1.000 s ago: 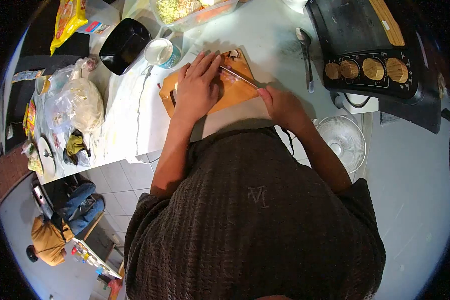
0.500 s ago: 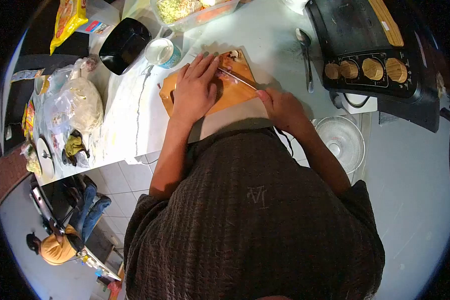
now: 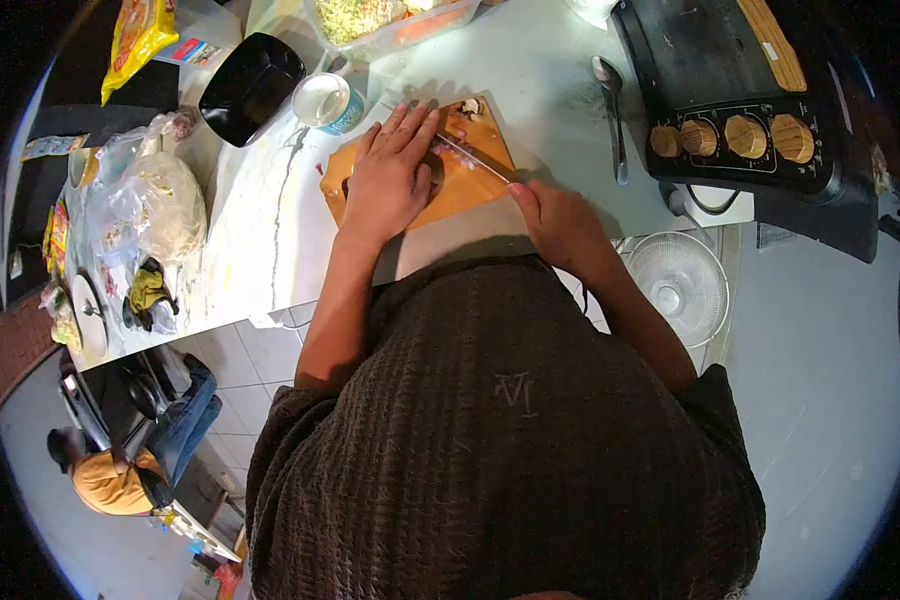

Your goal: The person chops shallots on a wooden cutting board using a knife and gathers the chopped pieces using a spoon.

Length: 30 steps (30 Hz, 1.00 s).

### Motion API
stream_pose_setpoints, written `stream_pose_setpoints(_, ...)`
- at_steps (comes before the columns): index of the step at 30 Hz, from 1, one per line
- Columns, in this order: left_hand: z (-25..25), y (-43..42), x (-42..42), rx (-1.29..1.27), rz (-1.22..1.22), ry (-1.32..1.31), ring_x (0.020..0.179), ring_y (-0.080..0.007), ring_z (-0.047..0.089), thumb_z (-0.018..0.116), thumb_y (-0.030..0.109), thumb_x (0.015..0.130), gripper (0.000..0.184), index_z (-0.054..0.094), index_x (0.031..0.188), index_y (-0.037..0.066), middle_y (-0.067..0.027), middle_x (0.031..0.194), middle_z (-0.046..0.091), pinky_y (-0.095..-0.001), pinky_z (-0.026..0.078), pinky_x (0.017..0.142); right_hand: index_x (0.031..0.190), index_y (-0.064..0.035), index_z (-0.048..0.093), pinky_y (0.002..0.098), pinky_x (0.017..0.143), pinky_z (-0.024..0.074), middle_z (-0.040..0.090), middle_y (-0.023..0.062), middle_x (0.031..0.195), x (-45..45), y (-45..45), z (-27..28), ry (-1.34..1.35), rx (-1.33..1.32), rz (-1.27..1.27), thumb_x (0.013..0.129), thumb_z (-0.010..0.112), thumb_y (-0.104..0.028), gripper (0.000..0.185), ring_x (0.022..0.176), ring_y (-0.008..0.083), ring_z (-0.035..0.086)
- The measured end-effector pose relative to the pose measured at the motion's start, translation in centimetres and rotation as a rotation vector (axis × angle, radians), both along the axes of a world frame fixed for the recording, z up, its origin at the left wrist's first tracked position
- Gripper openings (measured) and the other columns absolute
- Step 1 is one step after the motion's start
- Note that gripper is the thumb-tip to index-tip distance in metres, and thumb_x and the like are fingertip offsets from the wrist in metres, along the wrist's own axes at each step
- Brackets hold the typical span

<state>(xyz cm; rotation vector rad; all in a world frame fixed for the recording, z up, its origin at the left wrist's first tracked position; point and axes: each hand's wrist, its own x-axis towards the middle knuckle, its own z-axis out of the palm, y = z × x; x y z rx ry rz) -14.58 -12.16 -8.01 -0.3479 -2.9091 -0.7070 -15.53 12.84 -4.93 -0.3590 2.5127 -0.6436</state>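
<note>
A wooden cutting board lies on the counter in front of me. My right hand is wrapped around the handle of a knife, whose blade slants up and left across the board. Small purplish chopped pieces lie along the blade, too small to name. My left hand rests flat over the board's left part, fingers stretched out, fingertips by the blade's far end. It hides part of the board and whatever is beneath. Some whitish bits sit at the board's far corner.
Behind the board stand a white tub, a black bowl and a clear container of chopped vegetables. A spoon and a black stove are right. Plastic bags lie left. Another person sits at lower left.
Both hands and the knife stay almost in place, the knife handle shifting only slightly left. The seated person at lower left has changed posture a little.
</note>
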Motion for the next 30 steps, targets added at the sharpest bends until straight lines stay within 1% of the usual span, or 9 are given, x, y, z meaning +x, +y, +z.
stream_pose_setpoints(3, 0.4, -0.2, 0.0, 0.006, -0.016, -0.025, 0.144, -0.0305, 0.039, 0.058, 0.007, 0.082, 0.065, 0.049, 0.147, 0.011, -0.0102, 0.152, 0.048, -0.0508, 0.03, 0.118, 0.091, -0.0005, 0.058, 0.0585, 0.072, 0.0465, 0.064, 0.0273, 0.079, 0.6, -0.1, 0.2, -0.003, -0.034, -0.063, 0.107, 0.039, -0.044, 0.05, 0.08, 0.0513, 0.062)
stream_pose_setpoints(7, 0.2, -0.2, 0.2, 0.023, -0.007, -0.02, 0.144, -0.0305, 0.04, 0.058, 0.007, 0.082, 0.064, 0.051, 0.146, 0.01, -0.0101, 0.151, 0.049, -0.0506, 0.031, 0.117, 0.092, -0.0003, 0.058, 0.0582, 0.072, 0.0466, 0.064, 0.0274, 0.079, 1.4, -0.9, -0.9, 0.014, -0.002, -0.053, 0.107, 0.041, -0.041, 0.047, 0.079, 0.051, 0.062)
stream_pose_setpoints(9, -0.1, -0.3, 0.2, 0.02, -0.014, 0.001, 0.144, -0.0306, 0.04, 0.058, 0.007, 0.081, 0.064, 0.052, 0.145, 0.01, -0.0101, 0.151, 0.049, -0.0501, 0.032, 0.116, 0.095, -0.0013, 0.063, 0.0595, 0.074, 0.0507, 0.067, 0.028, 0.082, 1.5, -1.1, -1.7, 0.023, 0.082, -0.035, 0.106, 0.04, -0.044, 0.05, 0.08, 0.0498, 0.066)
stream_pose_setpoints(15, 0.2, -0.8, 0.1, 0.056, -0.02, 0.019, 0.144, -0.0308, 0.04, 0.057, 0.006, 0.081, 0.064, 0.052, 0.145, 0.01, -0.0108, 0.151, 0.049, -0.0491, 0.032, 0.116, 0.095, -0.0016, 0.063, 0.0603, 0.07, 0.05, 0.067, 0.0287, 0.081, 0.6, -0.5, 0.1, 0.019, -0.077, -0.022, 0.106, 0.041, -0.044, 0.049, 0.078, 0.0502, 0.066)
stream_pose_setpoints(19, 0.3, -0.9, 0.2, 0.071, -0.025, -0.035, 0.145, -0.0312, 0.039, 0.056, 0.006, 0.081, 0.064, 0.052, 0.145, 0.01, -0.0114, 0.15, 0.049, -0.0488, 0.031, 0.117, 0.096, -0.0012, 0.063, 0.0602, 0.072, 0.0503, 0.067, 0.0285, 0.082, 1.3, -0.7, -0.8, 0.003, -0.047, -0.023, 0.106, 0.041, -0.044, 0.05, 0.08, 0.0503, 0.066)
stream_pose_setpoints(21, 0.1, -0.9, 0.2, 0.053, -0.048, -0.039, 0.146, -0.0364, 0.036, 0.052, 0.003, 0.079, 0.071, 0.047, 0.149, 0.011, -0.0144, 0.154, 0.044, -0.0506, 0.03, 0.118, 0.098, -0.001, 0.063, 0.0601, 0.074, 0.0507, 0.067, 0.0287, 0.083, 1.6, -1.2, -2.0, 0.007, 0.044, -0.039, 0.106, 0.041, -0.044, 0.049, 0.081, 0.0501, 0.066)
stream_pose_setpoints(25, 0.4, -0.7, 0.0, 0.032, -0.045, -0.029, 0.145, -0.0365, 0.037, 0.053, 0.003, 0.079, 0.071, 0.047, 0.149, 0.011, -0.0145, 0.154, 0.045, -0.0499, 0.031, 0.118, 0.098, -0.0016, 0.063, 0.06, 0.074, 0.0511, 0.067, 0.0289, 0.084, 1.2, -0.8, -1.8, 0.015, -0.014, -0.055, 0.106, 0.041, -0.044, 0.049, 0.081, 0.0502, 0.066)
stream_pose_setpoints(27, 0.5, -1.0, 0.1, 0.023, -0.027, 0.004, 0.143, -0.0318, 0.041, 0.057, 0.005, 0.081, 0.063, 0.053, 0.144, 0.01, -0.0117, 0.149, 0.051, -0.048, 0.035, 0.114, 0.097, -0.0022, 0.063, 0.0601, 0.074, 0.0511, 0.067, 0.0287, 0.083, 0.7, -0.5, -1.0, 0.018, -0.053, -0.012, 0.106, 0.041, -0.044, 0.048, 0.081, 0.0507, 0.066)
stream_pose_setpoints(30, 1.3, -1.3, 0.5, 0.047, -0.016, 0.022, 0.143, -0.0324, 0.041, 0.057, 0.005, 0.081, 0.063, 0.054, 0.144, 0.01, -0.0118, 0.148, 0.051, -0.0484, 0.035, 0.113, 0.096, -0.002, 0.062, 0.0597, 0.073, 0.0513, 0.068, 0.0278, 0.082, 0.8, -0.9, 0.2, -0.014, -0.042, 0.001, 0.106, 0.041, -0.045, 0.049, 0.081, 0.0509, 0.066)
